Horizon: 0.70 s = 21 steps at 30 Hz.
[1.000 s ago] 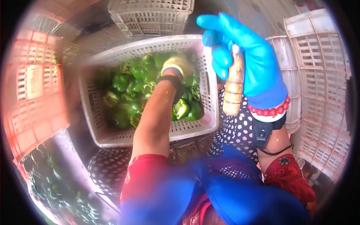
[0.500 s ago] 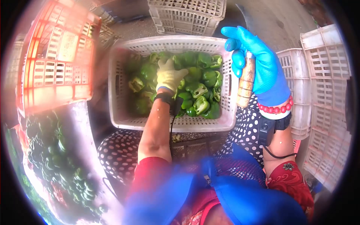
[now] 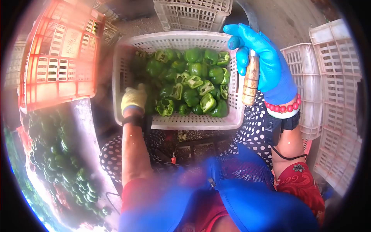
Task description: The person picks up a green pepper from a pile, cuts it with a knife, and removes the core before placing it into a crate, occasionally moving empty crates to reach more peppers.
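Observation:
My left hand (image 3: pixel 134 99), in a yellow glove, is over the front left corner of a white plastic crate (image 3: pixel 193 124). Its fingers look curled in, and what they hold, if anything, is hidden. Green bell peppers (image 3: pixel 198 69) fill the crate, several of them cut open with pale insides showing. In a blue glove, my right hand (image 3: pixel 266 62) is closed around a knife with a banded wooden handle (image 3: pixel 251 79), above the crate's right rim. A curved grey blade (image 3: pixel 249 14) shows beyond the fingers.
An orange crate (image 3: pixel 65 58) stands at the left. Below it many green peppers (image 3: pixel 62 158) lie in a heap. Another white crate (image 3: pixel 193 13) is beyond the pepper crate, and stacked white crates (image 3: pixel 332 100) rise on the right.
My left hand has moved from the middle of the peppers to the crate's front left corner, its spread fingers now curled. My right hand still holds the knife, almost unmoved.

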Each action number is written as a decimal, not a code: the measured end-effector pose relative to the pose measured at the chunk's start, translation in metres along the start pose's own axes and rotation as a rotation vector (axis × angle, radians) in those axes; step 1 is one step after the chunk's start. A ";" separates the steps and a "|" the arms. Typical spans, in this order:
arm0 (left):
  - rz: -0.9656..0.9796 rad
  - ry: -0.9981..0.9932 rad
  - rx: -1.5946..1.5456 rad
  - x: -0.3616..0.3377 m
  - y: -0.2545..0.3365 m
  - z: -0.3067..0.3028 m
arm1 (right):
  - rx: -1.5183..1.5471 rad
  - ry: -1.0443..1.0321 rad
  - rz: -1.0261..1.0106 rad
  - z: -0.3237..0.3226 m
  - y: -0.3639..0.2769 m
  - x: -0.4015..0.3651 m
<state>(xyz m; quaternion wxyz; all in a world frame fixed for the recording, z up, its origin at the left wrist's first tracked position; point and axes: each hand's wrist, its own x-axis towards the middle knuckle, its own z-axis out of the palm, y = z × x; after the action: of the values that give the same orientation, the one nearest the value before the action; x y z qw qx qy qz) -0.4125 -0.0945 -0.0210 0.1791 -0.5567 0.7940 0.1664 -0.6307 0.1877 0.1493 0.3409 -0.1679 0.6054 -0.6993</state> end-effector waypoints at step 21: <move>0.392 -0.210 0.453 0.055 0.052 0.018 | -0.065 0.146 0.101 -0.008 -0.013 -0.007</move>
<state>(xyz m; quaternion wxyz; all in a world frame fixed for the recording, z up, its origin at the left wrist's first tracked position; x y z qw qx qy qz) -0.4775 -0.1141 -0.0596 0.3442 -0.3188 0.8801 0.0731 -0.6347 0.1990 0.1616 0.3248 -0.0967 0.6587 -0.6718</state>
